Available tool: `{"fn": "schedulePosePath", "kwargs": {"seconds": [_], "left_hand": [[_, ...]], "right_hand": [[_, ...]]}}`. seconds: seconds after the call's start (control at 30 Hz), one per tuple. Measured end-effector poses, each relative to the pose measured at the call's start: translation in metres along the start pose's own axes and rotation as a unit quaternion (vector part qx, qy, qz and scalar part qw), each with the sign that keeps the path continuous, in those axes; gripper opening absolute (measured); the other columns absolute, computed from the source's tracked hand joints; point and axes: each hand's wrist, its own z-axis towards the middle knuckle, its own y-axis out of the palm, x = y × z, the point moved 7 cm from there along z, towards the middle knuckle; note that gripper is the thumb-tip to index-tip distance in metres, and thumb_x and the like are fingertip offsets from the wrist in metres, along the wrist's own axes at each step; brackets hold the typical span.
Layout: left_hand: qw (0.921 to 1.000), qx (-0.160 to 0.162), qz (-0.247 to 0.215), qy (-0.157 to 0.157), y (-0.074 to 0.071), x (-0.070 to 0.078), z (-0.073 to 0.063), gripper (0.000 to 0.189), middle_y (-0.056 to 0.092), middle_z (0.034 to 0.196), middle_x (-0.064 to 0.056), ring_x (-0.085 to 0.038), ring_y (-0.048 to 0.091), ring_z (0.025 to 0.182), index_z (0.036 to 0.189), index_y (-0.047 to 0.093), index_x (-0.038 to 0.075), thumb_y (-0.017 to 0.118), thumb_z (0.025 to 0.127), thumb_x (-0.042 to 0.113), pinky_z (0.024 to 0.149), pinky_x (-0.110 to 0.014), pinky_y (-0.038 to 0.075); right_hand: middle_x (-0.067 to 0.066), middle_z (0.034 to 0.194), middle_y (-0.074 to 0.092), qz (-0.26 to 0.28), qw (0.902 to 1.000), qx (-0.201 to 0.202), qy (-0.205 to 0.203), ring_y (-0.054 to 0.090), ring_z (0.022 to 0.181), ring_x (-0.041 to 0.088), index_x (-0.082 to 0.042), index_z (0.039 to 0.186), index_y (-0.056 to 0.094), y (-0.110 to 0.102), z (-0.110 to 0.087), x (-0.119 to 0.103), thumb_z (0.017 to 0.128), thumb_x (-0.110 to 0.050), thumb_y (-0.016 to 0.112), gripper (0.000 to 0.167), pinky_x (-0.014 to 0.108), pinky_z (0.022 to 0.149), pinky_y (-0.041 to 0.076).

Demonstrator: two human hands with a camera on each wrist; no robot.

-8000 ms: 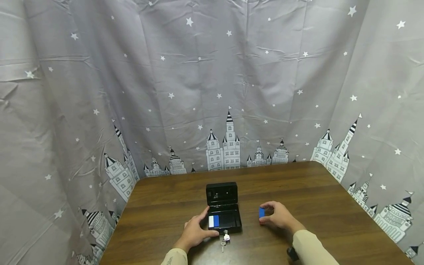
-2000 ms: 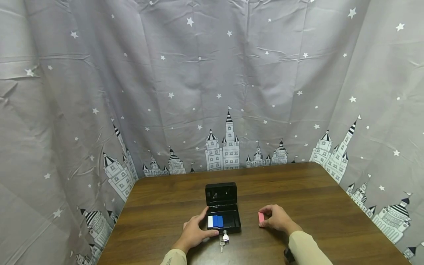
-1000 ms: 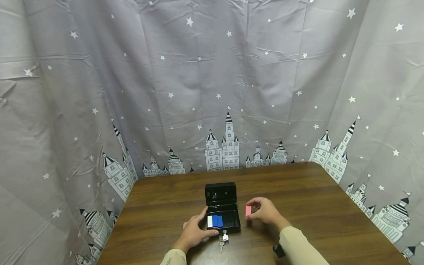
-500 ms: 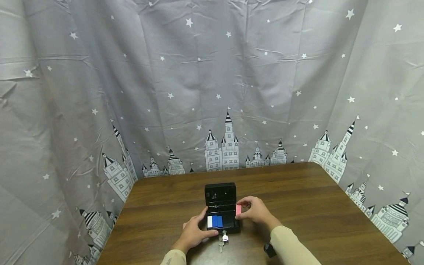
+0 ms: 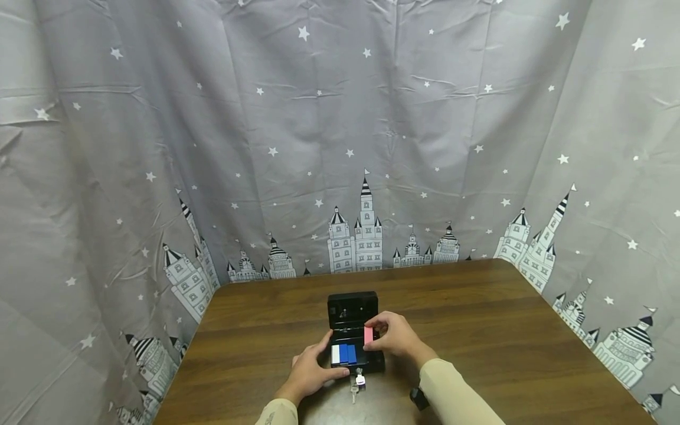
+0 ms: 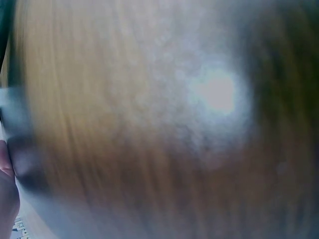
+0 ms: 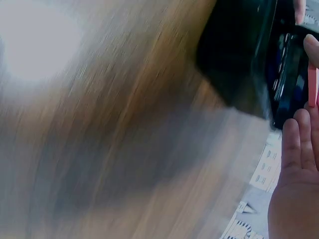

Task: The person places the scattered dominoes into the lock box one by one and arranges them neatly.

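Observation:
A small black cash box (image 5: pixel 375 362) stands on the table with its lid (image 5: pixel 353 308) raised. My left hand (image 5: pixel 310 370) grips its left side, fingers at the back-left corner and thumb at the front edge. Thumb and fingers of my right hand (image 5: pixel 397 337) pinch a pink block (image 5: pixel 369 335) upright over the right part of the box. The right wrist view also has this pink block (image 7: pixel 312 85) between thumb and fingertips. Inside, at the left, a white block (image 5: pixel 335 354) and two blue blocks (image 5: pixel 347 354) lie side by side.
Keys (image 5: pixel 354 389) with a white tag hang from the lock at the box's front. Brown wooden table (image 5: pixel 467 319) surrounds the box. Behind it hangs a grey curtain (image 5: pixel 265 118) printed with stars and castles. A black wrist strap piece (image 5: pixel 418 398) shows under my right sleeve.
Over the last two seconds my right hand has carried the pink block left from the table to over the box. Since eight seconds ago a second blue block has joined those inside. Left hand stays put.

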Motion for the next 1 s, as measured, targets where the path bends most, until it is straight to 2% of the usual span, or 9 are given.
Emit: {"fn": "schedulePosePath", "kwargs": {"seconds": [0.3, 0.5, 0.73, 1.0], "left_hand": [[0.9999, 0.005, 0.003, 0.009, 0.000, 0.001, 0.000, 0.102, 0.059, 0.138, -0.019, -0.039, 0.053, 0.127, 0.154, 0.044, 0.015, 0.085, 0.072, 0.059, 0.095, -0.060, 0.032], [1.0000, 0.003, 0.000, 0.010, 0.001, 0.001, 0.000, 0.102, 0.059, 0.139, -0.018, -0.039, 0.052, 0.128, 0.154, 0.044, 0.015, 0.084, 0.072, 0.059, 0.095, -0.060, 0.031], [0.9997, 0.013, 0.007, 0.021, 0.000, 0.001, 0.002, 0.102, 0.060, 0.138, -0.017, -0.037, 0.054, 0.126, 0.154, 0.044, 0.015, 0.084, 0.071, 0.060, 0.093, -0.057, 0.033], [0.9991, 0.020, 0.001, 0.036, 0.002, -0.001, 0.002, 0.103, 0.061, 0.136, -0.017, -0.036, 0.054, 0.125, 0.153, 0.045, 0.014, 0.084, 0.071, 0.061, 0.089, -0.054, 0.032]], "right_hand": [[0.000, 0.098, 0.065, 0.007, 0.9984, -0.015, -0.053, 0.064, 0.088, 0.020, -0.003, 0.107, 0.076, 0.023, 0.005, -0.018, 0.073, -0.017, 0.092, 0.040, 0.035, 0.082, 0.056], [-0.001, 0.099, 0.064, -0.019, 0.9989, -0.026, -0.035, 0.063, 0.088, 0.016, -0.003, 0.107, 0.075, 0.037, 0.006, -0.015, 0.073, -0.018, 0.092, 0.040, 0.034, 0.082, 0.055], [0.002, 0.100, 0.063, -0.037, 0.9989, -0.027, -0.006, 0.063, 0.090, 0.020, -0.001, 0.106, 0.075, 0.046, 0.005, -0.015, 0.073, -0.013, 0.091, 0.039, 0.039, 0.083, 0.055], [0.006, 0.096, 0.066, -0.077, 0.9963, -0.032, -0.020, 0.063, 0.088, 0.021, 0.002, 0.100, 0.075, 0.055, 0.005, -0.022, 0.069, -0.007, 0.092, 0.036, 0.037, 0.081, 0.054]]}}
